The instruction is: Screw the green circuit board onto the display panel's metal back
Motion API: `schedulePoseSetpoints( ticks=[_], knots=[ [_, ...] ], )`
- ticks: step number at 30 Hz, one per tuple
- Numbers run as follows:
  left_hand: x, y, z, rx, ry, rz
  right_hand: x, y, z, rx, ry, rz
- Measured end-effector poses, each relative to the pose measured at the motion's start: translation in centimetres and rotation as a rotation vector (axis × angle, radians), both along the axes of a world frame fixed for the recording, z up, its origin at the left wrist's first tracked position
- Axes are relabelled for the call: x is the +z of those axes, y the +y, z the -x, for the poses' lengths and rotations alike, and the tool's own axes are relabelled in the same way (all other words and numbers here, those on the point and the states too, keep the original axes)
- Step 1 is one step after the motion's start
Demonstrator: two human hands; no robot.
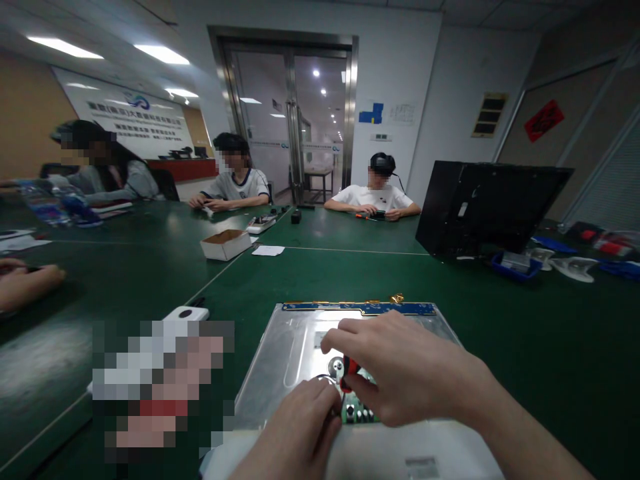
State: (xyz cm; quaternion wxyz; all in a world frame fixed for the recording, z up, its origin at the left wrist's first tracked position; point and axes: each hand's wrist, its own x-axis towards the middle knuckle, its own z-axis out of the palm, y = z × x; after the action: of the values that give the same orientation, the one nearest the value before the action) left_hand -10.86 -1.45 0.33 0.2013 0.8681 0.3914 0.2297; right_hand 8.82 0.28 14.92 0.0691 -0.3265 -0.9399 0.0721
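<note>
My right hand grips a screwdriver with a red and black handle, its thin shaft angled down to a green circuit board. Close beside the shaft, my left hand has its fingers bent and pressed together at the board's left side; what they hold, if anything, is hidden. Both hands are over a flat silvery metal panel, apparently the back of a display. A narrow blue circuit strip runs along the panel's far edge. A dark cable loops near my left fingertips.
A black monitor casing stands at right, near a blue tray with parts. An open cardboard box and white paper lie ahead on the green table. Left is a white device, partly pixelated. Several people sit around.
</note>
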Motion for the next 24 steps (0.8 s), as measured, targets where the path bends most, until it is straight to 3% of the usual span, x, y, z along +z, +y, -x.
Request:
schedulePoseSetpoints(
  ticks=[8,17,24],
  knots=[
    [-0.12,0.08,-0.04,-0.022,0.011,0.015,-0.22,0.57,0.21,-0.069,-0.028,0.000],
    [-0.16,0.16,-0.01,-0.046,-0.013,-0.001,-0.19,0.17,0.04,-0.006,0.025,-0.008],
    [0.00,-0.04,-0.01,-0.023,0.024,-0.013,-0.35,0.66,0.33,-0.078,-0.024,-0.012]
  ],
)
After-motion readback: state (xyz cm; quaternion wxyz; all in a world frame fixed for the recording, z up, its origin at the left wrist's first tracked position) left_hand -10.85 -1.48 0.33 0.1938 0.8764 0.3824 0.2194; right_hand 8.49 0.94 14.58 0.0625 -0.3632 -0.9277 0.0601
